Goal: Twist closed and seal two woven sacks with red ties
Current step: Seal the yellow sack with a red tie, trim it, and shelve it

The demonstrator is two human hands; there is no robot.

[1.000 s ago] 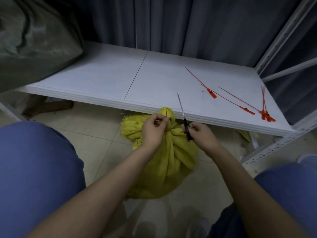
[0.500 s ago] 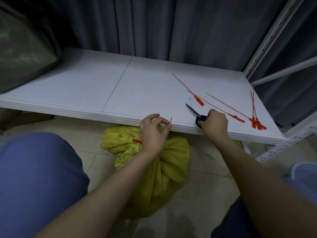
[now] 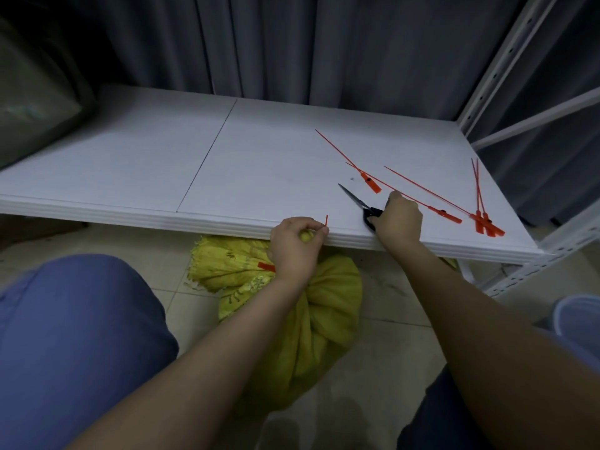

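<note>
The yellow sack lies on the floor just under the front edge of the white shelf, and a red tie is around its twisted neck. The left hand is at this front edge, above the sack, and pinches a short red strip between thumb and finger. The right hand is on the shelf near the front edge, its fingers curled around the handles of the scissors. Loose red ties lie on the right part of the shelf.
</note>
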